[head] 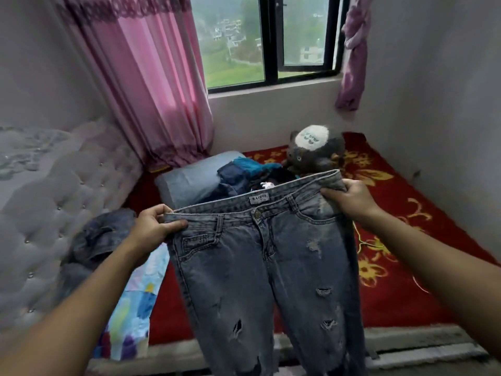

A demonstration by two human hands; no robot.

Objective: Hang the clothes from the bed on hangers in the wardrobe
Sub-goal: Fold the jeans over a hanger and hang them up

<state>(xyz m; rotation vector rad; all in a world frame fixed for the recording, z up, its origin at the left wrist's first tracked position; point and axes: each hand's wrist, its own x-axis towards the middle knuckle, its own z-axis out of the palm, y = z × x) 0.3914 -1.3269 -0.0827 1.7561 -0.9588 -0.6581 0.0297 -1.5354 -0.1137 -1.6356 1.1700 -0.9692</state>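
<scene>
Denim ripped jeans (260, 256) held up over the bed (393, 267) by the waistband; left hand (151, 226) and right hand (349, 196) each pinch a corner. Risk: no hanger visible; legs dangling low may snag the bed edge.

Your left hand (151, 226) and right hand (349, 199) each pinch one end of the jeans' (257, 267) waistband, both arms stretched forward, right hand higher.

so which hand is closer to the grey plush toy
The right hand. It grips the jeans' waistband just below and slightly right of the plush toy. The left hand holds the other end, farther down and well to the left.
</scene>
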